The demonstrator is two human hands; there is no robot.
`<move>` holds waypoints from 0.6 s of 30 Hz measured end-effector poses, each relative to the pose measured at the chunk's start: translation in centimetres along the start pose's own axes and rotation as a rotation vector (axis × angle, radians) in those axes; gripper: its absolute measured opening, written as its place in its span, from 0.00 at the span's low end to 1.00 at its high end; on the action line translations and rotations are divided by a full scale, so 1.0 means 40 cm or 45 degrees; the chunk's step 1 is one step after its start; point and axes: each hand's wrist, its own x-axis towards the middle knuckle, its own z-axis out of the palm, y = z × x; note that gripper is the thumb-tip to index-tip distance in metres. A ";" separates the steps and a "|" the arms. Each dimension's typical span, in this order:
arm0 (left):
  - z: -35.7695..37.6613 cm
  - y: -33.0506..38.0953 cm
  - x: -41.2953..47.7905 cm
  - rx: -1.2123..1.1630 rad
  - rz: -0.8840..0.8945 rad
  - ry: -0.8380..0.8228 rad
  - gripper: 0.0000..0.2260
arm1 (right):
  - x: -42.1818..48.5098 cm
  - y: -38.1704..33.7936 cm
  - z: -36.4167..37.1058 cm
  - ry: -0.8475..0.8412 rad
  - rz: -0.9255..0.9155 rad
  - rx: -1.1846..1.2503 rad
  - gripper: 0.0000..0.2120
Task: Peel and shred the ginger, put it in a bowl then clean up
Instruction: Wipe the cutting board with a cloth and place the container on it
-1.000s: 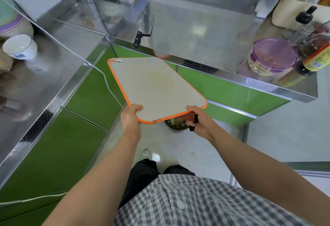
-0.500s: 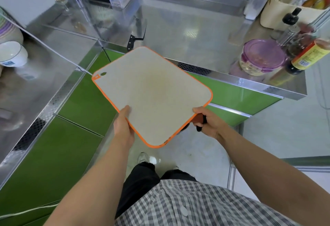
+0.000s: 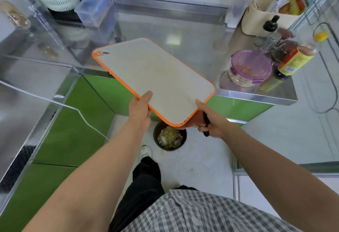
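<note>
**Left hand** (image 3: 140, 110): clamped on the cutting board (image 3: 156, 81) at its long left edge, close to the near corner. Thumb lay on top, fingers hidden beneath.

**Right hand** (image 3: 211, 121): fingers curled round a black handle (image 3: 206, 124), probably a knife's, though no blade showed. Thumb lay on the board's near short edge. A reddish-brown shape under that corner could not be identified.

**Cutting board:** pale face, orange rim, held in the air between both hands. The face was bare apart from a faint yellowish stain. Its long axis ran away from the person, slanting far-left, with the hanging hole (image 3: 106, 53) at the far end. The far part overlapped the steel counter (image 3: 183, 35), and the near corner sat above the bin (image 3: 169, 138).

**Ginger:** none on the board, and no bowl of shreds could be made out. The bin on the floor held pale scraps, possibly peel.

**Relation governing the next move:** the bin lay directly below the grip, between the two hands and nearer the right. The counter lay forward along the board's axis. This was judged to be the clean-up stage.

**Edges and room:**
- The counter's front edge crossed under the board.
- Bare steel lay beyond it, between the clear box (image 3: 97, 9) on the left and the purple-lidded container (image 3: 251, 66) and bottles (image 3: 293, 61) on the right.
- A white cable (image 3: 55, 101) trailed across the green cabinet fronts (image 3: 73, 130), well apart from the left hand.
</note>
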 end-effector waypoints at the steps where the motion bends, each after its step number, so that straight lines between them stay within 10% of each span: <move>1: 0.021 0.010 0.031 -0.020 0.001 -0.008 0.15 | 0.014 -0.011 0.013 -0.074 0.018 -0.039 0.16; 18: 0.188 0.141 0.502 0.077 -0.603 0.092 0.10 | 0.334 -0.324 -0.002 0.660 -0.179 0.121 0.12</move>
